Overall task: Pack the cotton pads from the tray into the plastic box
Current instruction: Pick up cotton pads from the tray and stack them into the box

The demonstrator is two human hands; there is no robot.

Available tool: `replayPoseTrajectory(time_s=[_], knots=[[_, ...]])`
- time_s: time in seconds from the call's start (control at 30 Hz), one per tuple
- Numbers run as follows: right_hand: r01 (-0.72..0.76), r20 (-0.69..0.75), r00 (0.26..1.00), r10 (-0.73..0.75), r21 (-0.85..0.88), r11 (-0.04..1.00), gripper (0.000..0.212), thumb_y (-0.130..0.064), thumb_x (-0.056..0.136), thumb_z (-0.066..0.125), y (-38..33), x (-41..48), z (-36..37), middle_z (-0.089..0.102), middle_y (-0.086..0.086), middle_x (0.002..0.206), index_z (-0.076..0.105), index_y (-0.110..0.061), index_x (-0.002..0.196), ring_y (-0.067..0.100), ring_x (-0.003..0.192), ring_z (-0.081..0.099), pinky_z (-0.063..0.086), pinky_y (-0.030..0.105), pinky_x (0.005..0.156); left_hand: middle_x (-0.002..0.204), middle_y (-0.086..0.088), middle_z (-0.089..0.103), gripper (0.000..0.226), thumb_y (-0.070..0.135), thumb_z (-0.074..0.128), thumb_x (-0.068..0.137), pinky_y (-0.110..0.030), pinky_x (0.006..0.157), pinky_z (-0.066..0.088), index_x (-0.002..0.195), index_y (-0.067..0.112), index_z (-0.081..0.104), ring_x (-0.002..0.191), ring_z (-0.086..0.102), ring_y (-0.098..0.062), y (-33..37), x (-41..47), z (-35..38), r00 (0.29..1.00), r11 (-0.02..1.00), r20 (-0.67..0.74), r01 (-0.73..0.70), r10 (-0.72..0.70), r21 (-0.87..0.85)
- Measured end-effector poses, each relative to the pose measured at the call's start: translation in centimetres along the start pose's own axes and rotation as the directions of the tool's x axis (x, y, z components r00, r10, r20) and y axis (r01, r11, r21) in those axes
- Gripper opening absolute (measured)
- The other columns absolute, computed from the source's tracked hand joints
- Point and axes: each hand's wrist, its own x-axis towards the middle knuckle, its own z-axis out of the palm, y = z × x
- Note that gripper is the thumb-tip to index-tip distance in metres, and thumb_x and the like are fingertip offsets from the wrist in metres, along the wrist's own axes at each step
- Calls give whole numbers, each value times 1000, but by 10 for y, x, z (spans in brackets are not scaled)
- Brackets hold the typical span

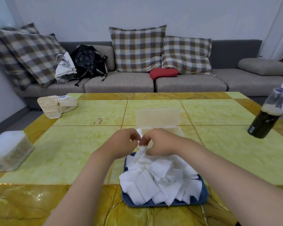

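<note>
Cotton pads [160, 178] heaped in tray [203, 199]; left hand [121, 144], right hand [160, 141] meet above, fingers curled, pinching pads.

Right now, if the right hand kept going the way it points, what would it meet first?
Probably the left hand: the right hand points leftward at it, with only the pinched cotton pads between them. Depth is unclear.

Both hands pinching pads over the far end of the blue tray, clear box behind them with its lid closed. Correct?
One thing is off: the lid of the plastic box stands open, upright at the back, as the head view shows. The rest holds: the left hand and right hand both pinch cotton pads over the far end of the blue tray.
</note>
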Motion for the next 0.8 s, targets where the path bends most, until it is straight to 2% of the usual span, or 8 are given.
replayPoseTrajectory(time_s=[0.13,0.2,0.3,0.43,0.57,0.63,0.7,0.8], knots=[[-30,-67,997,28,-33,999,22,-15,83,70,-3,5,5,75,-6,92,78,-24,103,17,89,69,59,40,82,96,8,68,20,37,69,86,-28,78,53,103,27,67,86,64,-11,2,-4,-1,986,990,154,82,-63,-117],[-42,-109,993,47,46,998,20,-16,84,74,2,4,1,74,-9,89,79,-25,101,13,86,70,59,37,81,87,9,62,41,47,80,76,-24,69,47,108,28,64,76,59,-9,4,-4,2,981,997,185,64,-53,-52],[-39,-174,982,67,161,986,13,-19,82,80,11,-1,-6,73,-14,87,80,-24,94,6,85,69,58,28,78,90,9,59,41,37,83,76,-21,64,41,110,28,62,76,55,-5,6,-1,8,987,996,154,36,-48,83],[-51,-218,967,136,353,934,8,-12,83,79,22,-12,-19,71,-12,71,75,-19,80,4,67,70,49,17,62,74,8,56,24,22,79,78,-24,58,36,72,26,56,67,52,-11,6,1,9,983,995,179,22,-39,97],[-79,-174,957,230,608,790,8,-6,86,71,28,-24,-33,72,-2,74,69,-13,86,14,67,74,44,22,57,105,12,64,20,31,78,81,-25,79,49,97,37,67,97,60,-7,7,-2,10,955,996,293,22,-46,86],[-82,-163,955,249,661,746,9,-4,86,68,31,-28,-37,70,-1,73,69,-13,89,15,62,70,41,27,57,119,12,63,32,34,75,84,-29,94,50,115,35,66,109,60,-5,12,-3,8,959,1000,281,29,-31,11],[-84,-156,954,255,678,730,10,-4,87,66,33,-30,-39,70,0,73,71,-10,92,15,59,67,38,27,55,121,9,66,25,28,66,90,-28,97,48,115,28,67,110,62,-8,23,-5,2,978,976,209,24,22,-216],[-92,-153,954,259,673,734,9,-7,89,67,32,-31,-38,72,0,74,73,-8,95,14,58,66,39,27,53,111,2,76,28,27,56,94,-31,96,51,113,18,74,106,70,-14,33,-6,0,985,837,151,13,84,-547]])
